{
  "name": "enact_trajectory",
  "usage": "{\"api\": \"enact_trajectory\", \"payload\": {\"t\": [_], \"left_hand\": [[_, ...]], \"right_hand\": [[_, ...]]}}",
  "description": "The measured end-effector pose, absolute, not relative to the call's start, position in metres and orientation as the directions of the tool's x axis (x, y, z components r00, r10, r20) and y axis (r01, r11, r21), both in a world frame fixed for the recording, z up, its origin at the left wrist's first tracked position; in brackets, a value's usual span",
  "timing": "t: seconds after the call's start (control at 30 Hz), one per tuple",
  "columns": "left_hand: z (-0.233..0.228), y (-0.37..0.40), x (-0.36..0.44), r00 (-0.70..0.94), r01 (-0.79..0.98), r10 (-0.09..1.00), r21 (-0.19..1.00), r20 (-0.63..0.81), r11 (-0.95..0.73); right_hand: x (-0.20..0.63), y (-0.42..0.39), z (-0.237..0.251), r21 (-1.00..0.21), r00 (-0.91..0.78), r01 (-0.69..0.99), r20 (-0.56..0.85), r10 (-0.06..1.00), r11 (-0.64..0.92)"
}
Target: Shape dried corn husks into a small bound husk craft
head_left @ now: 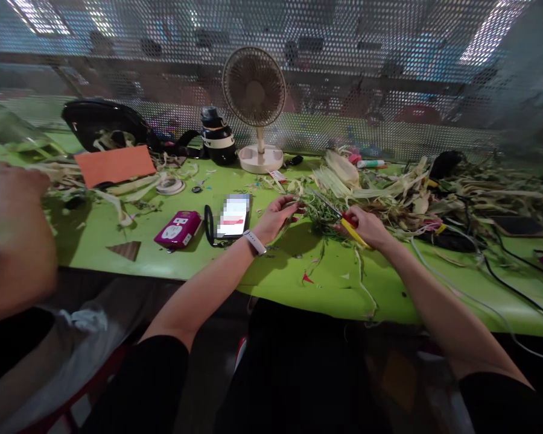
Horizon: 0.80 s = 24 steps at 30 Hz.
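Scanning from far left: a co-worker's hand rests at the left edge of the green table, beside an orange card and a black helmet.
Lower centre-left: a magenta power bank lies next to a phone.
Upper centre: a small desk fan stands upright by a dark bottle.
Left hand: fingers pressed together, pinching a green strand at mid-frame.
Right hand: closed around yellow-handled scissors, blades on the strand.
Right of frame: dried husks and cables lie tangled.
Risk: the blades sit near the left fingertips, so a slip could nick them; a loose pinch could let the strand twist and cut crooked.
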<state>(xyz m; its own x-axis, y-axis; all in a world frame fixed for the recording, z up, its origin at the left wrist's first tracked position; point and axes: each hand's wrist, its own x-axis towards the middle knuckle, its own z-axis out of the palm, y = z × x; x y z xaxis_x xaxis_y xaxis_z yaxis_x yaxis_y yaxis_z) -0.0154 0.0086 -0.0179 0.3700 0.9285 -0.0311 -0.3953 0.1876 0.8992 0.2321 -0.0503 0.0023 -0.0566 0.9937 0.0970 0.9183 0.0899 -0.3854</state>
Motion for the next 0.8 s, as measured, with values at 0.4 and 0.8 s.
{"api": "enact_trajectory", "payload": {"t": [0.4, 0.8], "left_hand": [[-0.0111, 0.0100, -0.0160, 0.357, -0.461, 0.934, 0.871, 0.009, 0.168], [-0.0133, 0.0131, -0.0204, 0.398, -0.434, 0.917, 0.882, 0.004, 0.185]], "right_hand": [[0.2365, -0.0545, 0.0080, -0.643, -0.324, 0.742, -0.096, 0.941, 0.190], [0.2366, -0.0533, 0.0086, -0.636, -0.312, 0.752, -0.116, 0.943, 0.170]]}}
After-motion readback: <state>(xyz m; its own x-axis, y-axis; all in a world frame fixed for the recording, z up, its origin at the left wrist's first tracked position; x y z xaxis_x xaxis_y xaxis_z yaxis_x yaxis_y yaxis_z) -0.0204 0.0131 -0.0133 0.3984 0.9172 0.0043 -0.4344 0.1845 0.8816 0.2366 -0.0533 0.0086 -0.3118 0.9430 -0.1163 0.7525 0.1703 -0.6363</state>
